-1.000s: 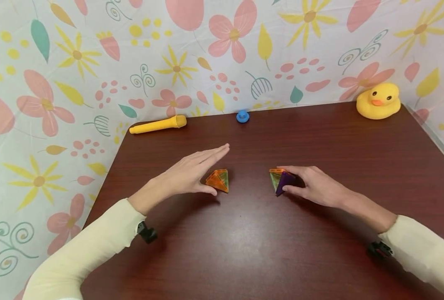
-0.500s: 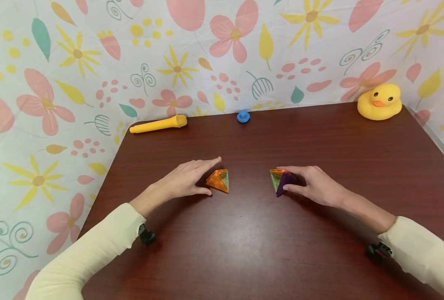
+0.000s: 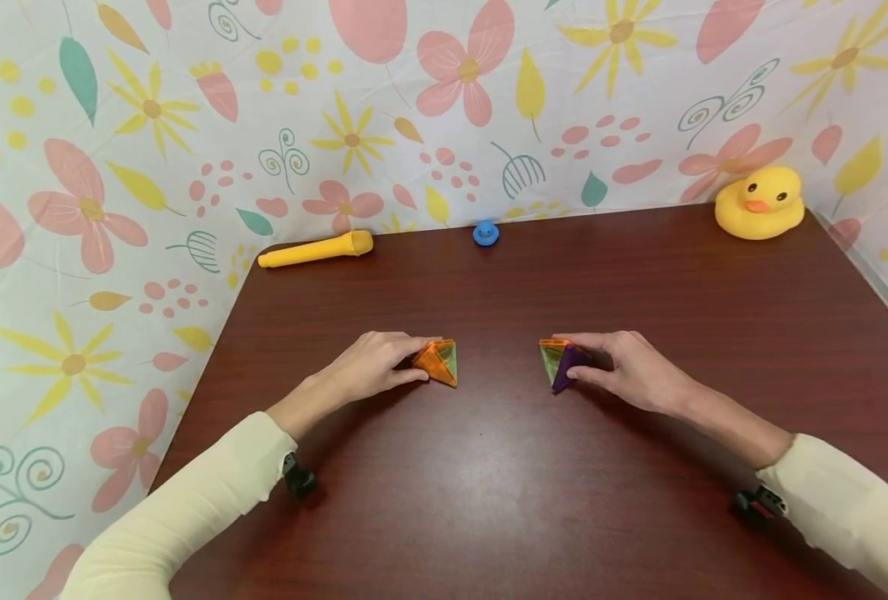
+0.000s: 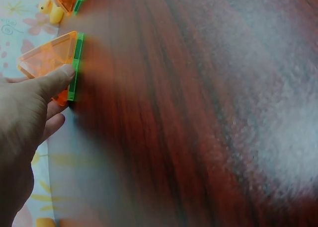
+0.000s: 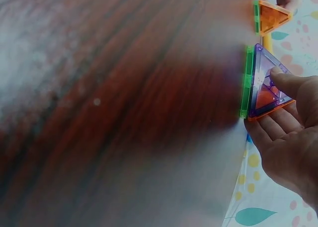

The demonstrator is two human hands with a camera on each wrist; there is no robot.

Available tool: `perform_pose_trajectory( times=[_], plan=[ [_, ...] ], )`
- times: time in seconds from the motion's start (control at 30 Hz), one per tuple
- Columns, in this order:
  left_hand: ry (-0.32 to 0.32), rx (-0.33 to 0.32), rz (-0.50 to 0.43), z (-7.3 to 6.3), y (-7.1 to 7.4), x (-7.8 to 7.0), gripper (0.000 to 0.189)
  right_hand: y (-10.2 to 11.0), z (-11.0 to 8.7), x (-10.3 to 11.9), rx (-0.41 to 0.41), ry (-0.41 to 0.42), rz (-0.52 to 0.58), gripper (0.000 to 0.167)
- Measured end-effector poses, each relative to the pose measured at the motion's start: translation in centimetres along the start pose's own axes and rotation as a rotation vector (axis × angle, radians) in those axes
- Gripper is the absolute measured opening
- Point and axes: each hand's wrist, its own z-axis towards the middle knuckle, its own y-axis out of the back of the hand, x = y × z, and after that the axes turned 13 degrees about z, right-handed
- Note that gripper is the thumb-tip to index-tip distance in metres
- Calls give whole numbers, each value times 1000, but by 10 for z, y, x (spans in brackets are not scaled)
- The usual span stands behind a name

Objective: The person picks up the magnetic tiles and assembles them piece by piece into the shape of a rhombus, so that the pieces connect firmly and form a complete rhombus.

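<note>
In the head view, a small pyramid of translucent magnetic tiles, orange with a green base, stands on the table left of centre. My left hand pinches it, thumb in front and fingers behind. The left wrist view shows the thumb lying on an orange triangular face. To the right stands a second magnetic-tile pyramid with purple, orange and green sides. My right hand holds this one between thumb and fingers. In the right wrist view the thumb presses its purple face. A gap separates the two pyramids.
A yellow toy microphone lies at the back left of the dark wooden table. At the back middle sits a small blue duck, and a big yellow duck occupies the back right corner. A flowered cloth hangs behind.
My left hand, spread around the orange pyramid earlier, has lowered and closed its thumb and fingers onto it. My right hand and its pyramid stay in place.
</note>
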Motion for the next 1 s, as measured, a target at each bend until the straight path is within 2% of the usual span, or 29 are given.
perform_pose_trajectory(
  times=[0.23,0.57,0.83,1.0],
  plan=[
    [-2,-19,13,2,-3,-3,55,0,2,0,-3,15,-5,52],
    [-42,-45,52,12,-5,-15,51,-2,6,0,2,6,-8,54],
    [-40,-24,76,19,-6,-24,54,-5,9,1,8,10,-1,51],
    [-43,-33,100,24,-7,-30,55,-7,10,1,2,5,-14,53]
  ],
)
